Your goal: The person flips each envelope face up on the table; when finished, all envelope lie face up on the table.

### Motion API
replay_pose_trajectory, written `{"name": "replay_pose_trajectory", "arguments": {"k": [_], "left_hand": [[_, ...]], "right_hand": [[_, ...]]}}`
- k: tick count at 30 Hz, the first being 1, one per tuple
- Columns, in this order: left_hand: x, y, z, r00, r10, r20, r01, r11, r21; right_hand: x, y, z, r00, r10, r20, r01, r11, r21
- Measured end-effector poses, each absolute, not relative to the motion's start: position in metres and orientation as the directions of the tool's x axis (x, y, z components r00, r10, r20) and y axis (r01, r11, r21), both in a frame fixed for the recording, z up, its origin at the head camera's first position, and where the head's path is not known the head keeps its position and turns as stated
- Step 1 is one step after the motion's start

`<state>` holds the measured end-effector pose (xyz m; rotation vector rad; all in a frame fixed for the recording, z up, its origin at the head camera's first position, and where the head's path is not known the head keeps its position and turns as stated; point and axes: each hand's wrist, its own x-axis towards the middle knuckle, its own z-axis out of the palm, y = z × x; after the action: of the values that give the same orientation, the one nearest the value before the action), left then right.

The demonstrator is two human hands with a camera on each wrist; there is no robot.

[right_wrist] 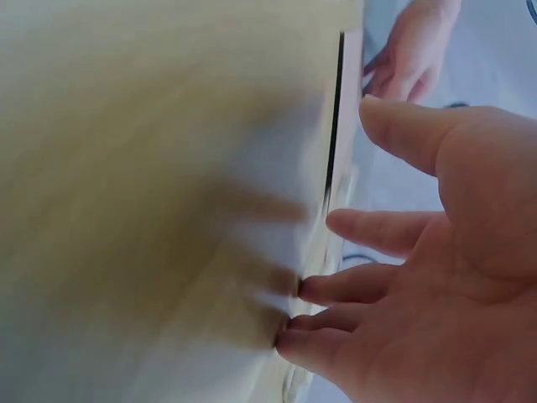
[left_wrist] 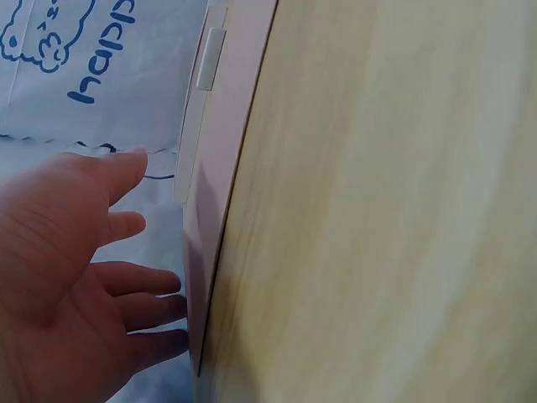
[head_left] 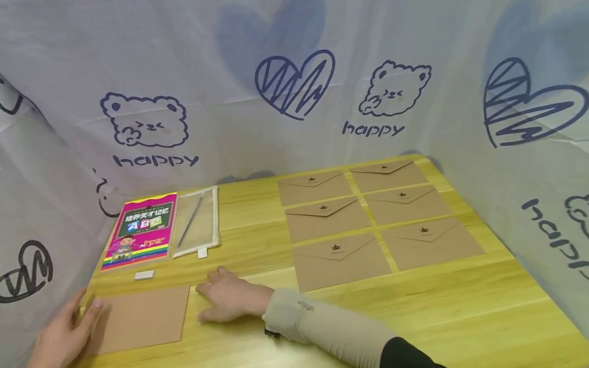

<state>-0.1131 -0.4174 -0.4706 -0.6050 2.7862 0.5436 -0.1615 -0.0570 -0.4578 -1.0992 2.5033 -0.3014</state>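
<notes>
A plain brown envelope (head_left: 142, 319) lies flat at the front left of the table, its flap out of sight. My left hand (head_left: 64, 332) is at its left edge, fingers loosely extended; in the left wrist view the fingertips of this hand (left_wrist: 75, 285) come up to the edge of the envelope (left_wrist: 220, 168). Just right of the envelope, my right hand (head_left: 234, 296) spreads its fingers low over the table. The right wrist view shows the right hand (right_wrist: 428, 260) with fingertips at the tabletop and nothing in its grasp.
Several brown envelopes with crown-marked flaps (head_left: 340, 260) lie in two columns on the right. Behind the plain envelope are a small white block (head_left: 144, 275), a pink ABC booklet (head_left: 142, 235) and a zip pouch (head_left: 207, 220) with a pencil-like stick. Printed cloth (head_left: 221, 128) surrounds the table (head_left: 437, 317).
</notes>
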Motion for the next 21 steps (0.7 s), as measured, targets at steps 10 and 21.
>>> {"name": "replay_pose_trajectory", "arguments": {"k": [10, 21], "left_hand": [[-0.109, -0.416, -0.474, -0.931, -0.279, -0.237, -0.346, 0.882, 0.321], [-0.103, -0.41, -0.472, -0.947, -0.289, -0.139, -0.32, 0.829, 0.46]], "right_hand": [[-0.146, -0.088, -0.462, -0.634, -0.71, -0.306, -0.659, 0.704, -0.266], [-0.143, -0.091, -0.465, -0.657, -0.715, -0.24, -0.644, 0.697, -0.315]]}}
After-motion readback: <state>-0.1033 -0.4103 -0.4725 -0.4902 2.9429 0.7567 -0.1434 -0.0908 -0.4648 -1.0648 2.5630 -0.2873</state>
